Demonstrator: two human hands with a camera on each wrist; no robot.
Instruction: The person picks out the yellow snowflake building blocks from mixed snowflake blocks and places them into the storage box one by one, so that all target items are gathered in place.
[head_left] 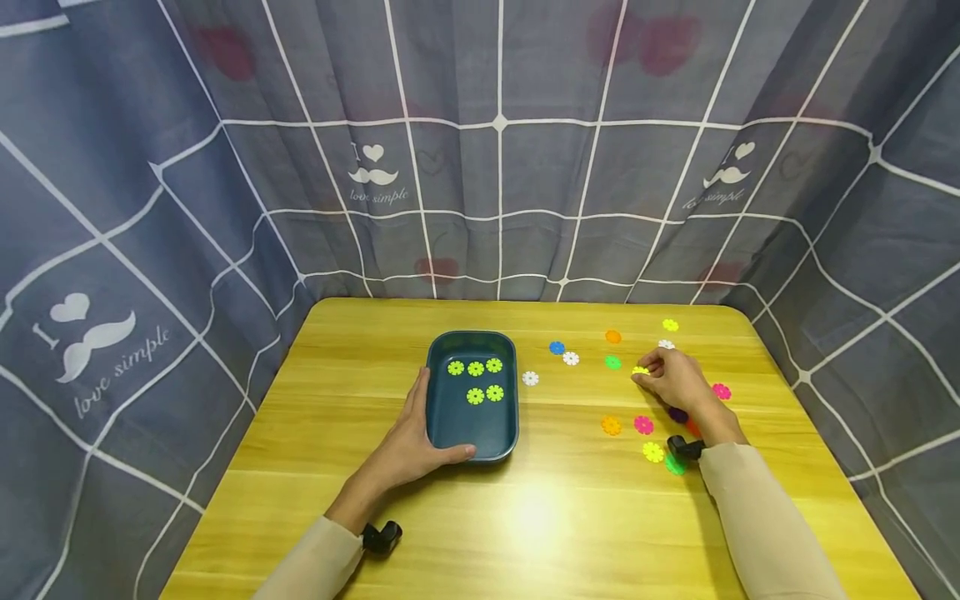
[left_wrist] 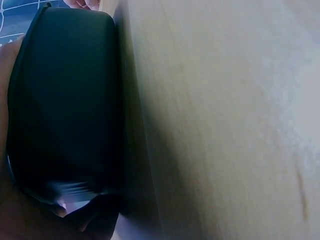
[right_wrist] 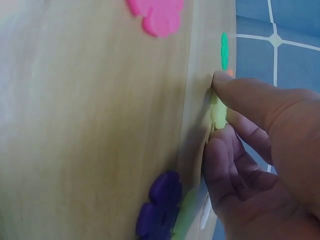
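Observation:
A dark teal tray [head_left: 471, 433] stands on the table with several yellow-green snowflake discs [head_left: 476, 396] lying flat inside. My left hand [head_left: 408, 442] holds its near left corner, fingers along the left side and thumb over the front rim. The tray's outer wall [left_wrist: 65, 100] fills much of the left wrist view. On the right, my right hand [head_left: 678, 383] pinches a yellow snowflake disc [right_wrist: 219, 112] between thumb and fingers, close over the tabletop. A purple disc [right_wrist: 159, 205] lies under that hand, and a pink disc [right_wrist: 159, 15] is farther off.
Scattered around the right hand are more discs, among them an orange disc [head_left: 611, 426], a pink disc [head_left: 643, 425], a yellow disc [head_left: 653, 452] and a blue disc [head_left: 557, 347]. A white disc [head_left: 530, 378] lies just right of the tray. A grey curtain [head_left: 465, 183] surrounds the table [head_left: 480, 533].

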